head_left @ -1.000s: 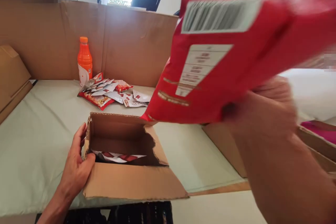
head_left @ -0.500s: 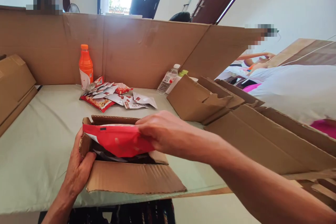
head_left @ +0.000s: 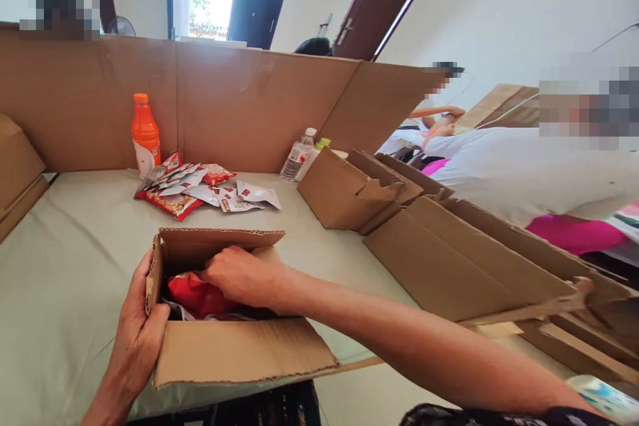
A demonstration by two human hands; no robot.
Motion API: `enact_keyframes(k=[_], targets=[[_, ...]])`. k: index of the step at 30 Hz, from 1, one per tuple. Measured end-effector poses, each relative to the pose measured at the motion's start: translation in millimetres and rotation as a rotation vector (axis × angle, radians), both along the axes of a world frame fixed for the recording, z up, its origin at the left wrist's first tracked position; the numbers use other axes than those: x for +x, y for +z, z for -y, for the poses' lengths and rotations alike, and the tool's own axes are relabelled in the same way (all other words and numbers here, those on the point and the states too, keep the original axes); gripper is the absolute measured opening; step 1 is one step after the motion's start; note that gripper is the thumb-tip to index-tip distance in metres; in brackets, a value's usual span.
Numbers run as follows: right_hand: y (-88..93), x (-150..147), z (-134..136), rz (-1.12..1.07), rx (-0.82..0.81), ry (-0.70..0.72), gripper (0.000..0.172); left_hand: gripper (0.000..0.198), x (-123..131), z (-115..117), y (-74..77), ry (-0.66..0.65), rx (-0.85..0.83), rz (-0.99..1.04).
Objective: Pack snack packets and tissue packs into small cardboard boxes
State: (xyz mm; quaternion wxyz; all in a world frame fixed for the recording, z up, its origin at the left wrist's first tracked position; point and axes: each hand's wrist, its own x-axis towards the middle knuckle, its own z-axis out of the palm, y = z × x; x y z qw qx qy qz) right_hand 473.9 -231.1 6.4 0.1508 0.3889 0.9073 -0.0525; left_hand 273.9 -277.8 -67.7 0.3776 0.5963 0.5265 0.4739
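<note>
An open cardboard box [head_left: 244, 349] sits near the table's front edge with its flaps spread. My left hand [head_left: 137, 329] grips the box's left side, thumb over the edge and fingers behind the flap. Inside the box is a red packet [head_left: 197, 294], tilted and partly hidden by the near wall. My right hand [head_left: 239, 276] reaches into the box with its fingers closed on the packet's upper right part; the fingertips are hidden. Some whitish packaging shows beneath the red packet.
Behind the box lies a pile of white sachets and red snack packets [head_left: 182, 196], with an orange bottle [head_left: 146, 136] behind it. A clear bottle [head_left: 298, 154] stands by more cardboard boxes [head_left: 464, 259] at right. A cardboard partition [head_left: 249, 110] spans the back; other people are beyond.
My right hand has lowered the red packet from above the opening down into the box. The left hand keeps its hold, and the view has shifted somewhat to the right.
</note>
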Motion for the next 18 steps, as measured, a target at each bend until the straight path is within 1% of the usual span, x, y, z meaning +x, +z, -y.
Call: enact_keyframes(k=[4,6,8,10,11,12,13,14,15,16,17,18], targets=[[-8.2,10,-4,-0.082,-0.066,-0.031,0.026,0.067,2,-1,-4.5,-0.011,0.005,-0.017],[-7.7,14,-1,-0.111,-0.085,-0.036,0.028,0.067,3,-2,-6.5,-0.008,-0.002,-0.027],[0.2,22,5,-0.254,-0.026,-0.002,0.029,0.067,4,-3,-7.9,0.009,-0.008,-0.030],[14.0,40,11,-0.552,0.140,0.007,0.028,0.067,5,-3,-8.0,0.011,-0.007,-0.038],[20.8,53,10,-0.718,0.257,-0.045,0.027,0.068,5,-2,-7.4,0.013,-0.006,-0.048],[25.7,68,6,-0.857,0.378,-0.143,0.026,0.069,5,-2,-6.5,0.019,-0.009,-0.060],[27.6,84,-2,-0.934,0.481,-0.278,0.028,0.069,6,-1,-5.4,0.030,-0.015,-0.072],[25.4,101,-15,-0.930,0.556,-0.442,0.030,0.070,7,1,-4.4,0.042,-0.022,-0.079],[18.9,116,-32,-0.845,0.576,-0.597,0.032,0.071,7,2,-3.7,0.052,-0.029,-0.079],[8.1,130,-51,-0.694,0.535,-0.724,0.033,0.072,8,3,-3.7,0.057,-0.031,-0.070],[-6.1,141,-70,-0.522,0.455,-0.820,0.039,0.073,9,4,-4.4,0.060,-0.028,-0.055],[-22.6,150,-90,-0.446,0.399,-0.859,0.047,0.074,9,4,-6.1,0.061,-0.022,-0.039]])
